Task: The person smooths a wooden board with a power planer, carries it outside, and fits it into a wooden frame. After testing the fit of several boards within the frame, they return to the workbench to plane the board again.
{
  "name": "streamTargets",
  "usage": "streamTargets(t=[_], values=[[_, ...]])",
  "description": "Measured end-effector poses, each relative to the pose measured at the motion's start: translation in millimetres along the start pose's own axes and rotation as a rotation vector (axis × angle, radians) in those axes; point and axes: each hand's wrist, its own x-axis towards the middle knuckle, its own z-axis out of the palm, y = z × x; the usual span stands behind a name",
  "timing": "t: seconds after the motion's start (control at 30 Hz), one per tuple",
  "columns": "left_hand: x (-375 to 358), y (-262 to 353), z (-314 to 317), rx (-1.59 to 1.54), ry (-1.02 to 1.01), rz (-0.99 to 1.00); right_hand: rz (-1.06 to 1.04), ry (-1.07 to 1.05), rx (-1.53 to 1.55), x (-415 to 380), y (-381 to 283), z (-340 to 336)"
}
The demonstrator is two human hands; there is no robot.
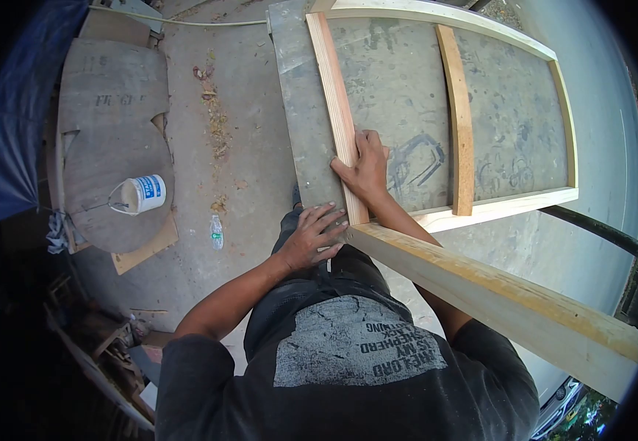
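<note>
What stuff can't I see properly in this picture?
All in the head view:
- Left hand palm: hidden by the back of the hand.
- Right hand palm and part of its grip: hidden by the back of the hand.
- Wooden frame: the top edge cuts off a corner.
- Thick beam: the far end meets the dark rim.
- Bottle: its label is too small to read.

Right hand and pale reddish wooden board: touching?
Touching. The head view shows the right hand on the pale reddish wooden board, thumb laid across it.
</note>
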Motion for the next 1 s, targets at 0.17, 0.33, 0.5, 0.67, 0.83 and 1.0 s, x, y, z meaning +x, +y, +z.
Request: streamTargets(t=[0.17,0.33,0.5,0.67,0.83,1.0], values=[[0,0,7,-0.147,0.093,-0.110,0.008,-0.011,0.003,0,2,0],[3,7,5,-0.062,0.106,-0.082,-0.002,-0.009,-0.006,-1,2,2],[6,10,10,-0.047,0.185,-0.102,0.041,-0.037,0.016,0,0,0],[3,7,18,0.026,0.200,-0.090,0.036,-0.035,0.022,1,0,-1],[2,5,21,0.028,0.214,-0.074,0.016,-0.009,0.014,-1,3,3],[1,5,22,0.067,0.218,-0.025,-0.014,0.028,0.003,-1,3,4]])
